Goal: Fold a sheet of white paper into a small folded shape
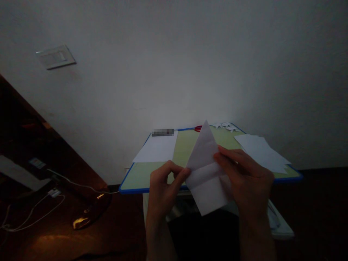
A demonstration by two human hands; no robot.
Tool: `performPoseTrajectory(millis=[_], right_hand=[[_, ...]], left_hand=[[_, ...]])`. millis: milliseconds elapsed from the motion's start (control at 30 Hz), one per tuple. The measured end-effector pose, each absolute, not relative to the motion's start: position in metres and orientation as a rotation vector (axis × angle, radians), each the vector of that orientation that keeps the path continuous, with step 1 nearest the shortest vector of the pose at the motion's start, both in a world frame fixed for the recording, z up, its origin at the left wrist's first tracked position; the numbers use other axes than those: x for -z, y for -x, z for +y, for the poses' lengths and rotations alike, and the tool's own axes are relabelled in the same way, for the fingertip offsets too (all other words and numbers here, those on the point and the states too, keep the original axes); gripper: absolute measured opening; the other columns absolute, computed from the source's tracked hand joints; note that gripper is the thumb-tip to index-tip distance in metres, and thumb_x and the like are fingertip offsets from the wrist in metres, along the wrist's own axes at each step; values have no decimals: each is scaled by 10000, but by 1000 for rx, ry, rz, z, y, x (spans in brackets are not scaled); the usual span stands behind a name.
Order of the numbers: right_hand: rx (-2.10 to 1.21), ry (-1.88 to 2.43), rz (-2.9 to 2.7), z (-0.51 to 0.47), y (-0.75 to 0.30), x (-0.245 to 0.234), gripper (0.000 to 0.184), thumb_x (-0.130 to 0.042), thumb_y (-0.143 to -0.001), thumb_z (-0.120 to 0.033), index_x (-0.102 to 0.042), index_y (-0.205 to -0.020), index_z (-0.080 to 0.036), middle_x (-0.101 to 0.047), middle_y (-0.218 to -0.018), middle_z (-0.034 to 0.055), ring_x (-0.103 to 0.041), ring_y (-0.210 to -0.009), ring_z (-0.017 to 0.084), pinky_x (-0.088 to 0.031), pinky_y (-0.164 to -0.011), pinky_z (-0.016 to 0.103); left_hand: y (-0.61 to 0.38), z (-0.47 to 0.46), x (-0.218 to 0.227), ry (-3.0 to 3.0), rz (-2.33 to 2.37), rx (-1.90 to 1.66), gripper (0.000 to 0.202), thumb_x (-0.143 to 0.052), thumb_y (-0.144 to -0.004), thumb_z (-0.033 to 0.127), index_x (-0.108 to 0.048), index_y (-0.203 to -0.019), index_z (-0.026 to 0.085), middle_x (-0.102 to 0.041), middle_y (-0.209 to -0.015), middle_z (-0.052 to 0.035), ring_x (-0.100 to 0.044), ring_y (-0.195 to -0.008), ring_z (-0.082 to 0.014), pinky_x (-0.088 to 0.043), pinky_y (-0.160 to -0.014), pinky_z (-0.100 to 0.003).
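A folded white paper with a pointed top is held up in front of me, above the near edge of a small green table with a blue rim. My left hand pinches the paper's left edge with thumb and fingers closed. On the paper's right side, my right hand has its fingers pressed against the fold. The room is dim.
A white sheet lies at the table's back left, a stack of white sheets at the right. Small white paper cutouts and a red item sit at the far edge. White cables trail over the dark floor at left.
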State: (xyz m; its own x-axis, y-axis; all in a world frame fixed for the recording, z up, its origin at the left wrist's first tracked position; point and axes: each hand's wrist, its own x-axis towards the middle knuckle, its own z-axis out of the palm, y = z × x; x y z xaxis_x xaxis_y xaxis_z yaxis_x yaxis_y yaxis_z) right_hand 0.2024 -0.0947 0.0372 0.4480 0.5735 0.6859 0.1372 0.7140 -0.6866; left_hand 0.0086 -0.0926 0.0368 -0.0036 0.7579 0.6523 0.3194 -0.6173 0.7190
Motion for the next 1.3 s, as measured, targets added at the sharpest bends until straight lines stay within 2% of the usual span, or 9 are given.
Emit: performPoseTrajectory(millis=[267, 467, 600, 700, 833, 1133, 1300], right_hand=[[-329, 746, -1080, -93, -201, -37, 213, -859, -862, -170, -887, -1000, -330, -854, -958, 1, -788, -867, 188, -663, -757, 322], [-321, 758, -1059, -92, -201, -37, 194, -858, -865, -179, -888, -1002, -312, -860, -963, 12, -794, -869, 194, -667, -775, 333], [-287, 793, -1016, -91, -200, -36, 169, -879, -859, -221, -889, -999, -317, -861, -955, 9, -795, -858, 195, -662, -780, 344], [-293, 810, -959, -91, -198, -35, 176, -892, -855, -252, -888, -1018, -317, -861, -965, 12, -796, -860, 203, -659, -775, 357], [-292, 820, -897, -91, -194, -34, 187, -903, -847, -277, -887, -1030, -312, -862, -979, 17, -799, -884, 221, -662, -803, 391], [-364, 827, -701, -83, -192, -30, 254, -936, -808, -357, -882, -1024, -234, -863, -996, 63, -798, -940, 271, -654, -871, 480], [-492, 620, -569, -76, -190, -29, 242, -975, -737, -307, -871, -951, -264, -847, -927, 12, -765, -840, 193, -623, -845, 395]], left_hand=[[-9, -94, -39, -2064, 1148, -1667, 329, -771, -964, 324, -653, -683, 197, -588, -626, 33, -536, -598, -117, -416, -590, -238], [-18, -92, -40, -2058, 1179, -1758, 447, -686, -998, 293, -482, -610, 201, -463, -594, 49, -461, -566, -108, -385, -574, -248], [-13, -89, -37, -2052, 1082, -1709, 375, -733, -981, 305, -583, -655, 198, -556, -620, 42, -514, -587, -111, -414, -591, -248], [-5, -89, -33, -2009, 1024, -1629, 229, -765, -972, 281, -686, -771, 205, -659, -723, 19, -598, -682, -132, -473, -665, -263], [0, -91, -29, -1957, 928, -1617, 94, -765, -976, 215, -721, -893, 226, -703, -833, 7, -648, -788, -149, -507, -746, -287], [-3, -92, -28, -1894, 874, -1715, 102, -751, -982, 163, -742, -909, 234, -719, -851, 10, -660, -810, -139, -512, -757, -276], [-10, -93, -31, -1891, 780, -1788, 97, -790, -947, 155, -760, -981, 241, -708, -905, 5, -636, -828, -139, -515, -762, -281]])
